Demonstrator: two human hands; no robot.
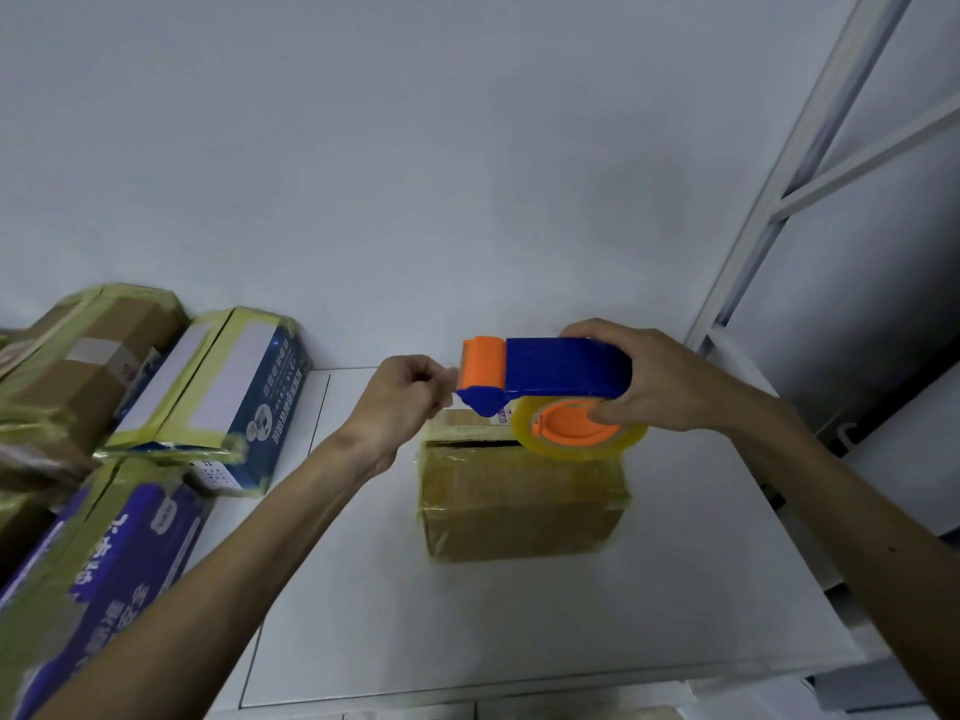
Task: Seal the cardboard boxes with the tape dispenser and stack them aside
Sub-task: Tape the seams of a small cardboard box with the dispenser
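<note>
Drawing out tape

The right hand (660,379) is gripping the tape dispenser (550,368) just over the central cardboard box (519,504); the left hand (410,392) is pinching the tape end (453,389) at its mouth. Best kept taut and centred on the seam.

Tape dispenser (550,376): blue body, orange roller at its left end, held level in my right hand (660,376) above the far top edge of the cardboard box (519,501). Tape roll (576,428): clear yellowish, on an orange hub, hanging below the body. Tape end (451,389): pinched by my left hand (410,392) at the dispenser's mouth. Box: brown, upright on the white worktop (519,615), sides wrapped in yellowish tape, with a dark gap along the top. Taped boxes (208,387): brown and blue-printed, piled at the left.
</note>
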